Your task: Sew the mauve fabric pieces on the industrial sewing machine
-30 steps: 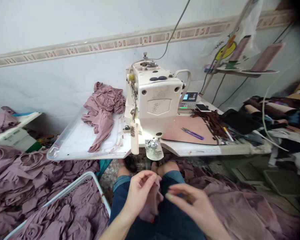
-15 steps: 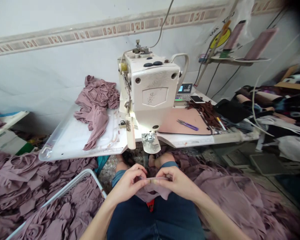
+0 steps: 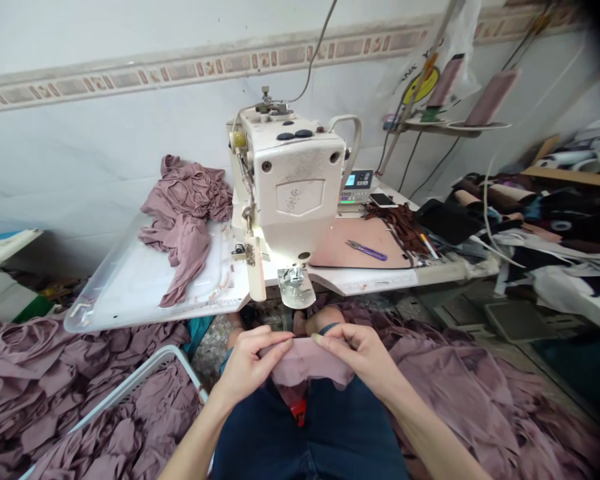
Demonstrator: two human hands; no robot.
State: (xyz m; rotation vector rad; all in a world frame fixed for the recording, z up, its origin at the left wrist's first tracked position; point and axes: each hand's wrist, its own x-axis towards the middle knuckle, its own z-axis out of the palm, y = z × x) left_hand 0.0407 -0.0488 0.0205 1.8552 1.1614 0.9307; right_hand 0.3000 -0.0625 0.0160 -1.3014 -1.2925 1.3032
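A small mauve fabric piece (image 3: 307, 363) is stretched over my lap, just below the sewing machine's presser foot (image 3: 294, 285). My left hand (image 3: 247, 363) pinches its left top edge, fingers closed on the cloth. My right hand (image 3: 365, 357) pinches the right top edge the same way. The fingertips of both hands nearly meet at the middle of the edge. The cream sewing machine (image 3: 287, 190) stands on the white table (image 3: 380, 280) right in front of me.
A heap of mauve fabric (image 3: 185, 213) lies on a clear tray (image 3: 105, 293) left of the machine. Purple snips (image 3: 364, 249) rest on a brown mat. A white basket (image 3: 130, 387) of mauve pieces sits at my left; more fabric (image 3: 460, 393) covers the floor right. Thread cones (image 3: 490, 97) hang above.
Both hands came together on the fabric piece, lifted it slightly toward the machine and pulled its top edge straight. The view shifted a little to the right and down.
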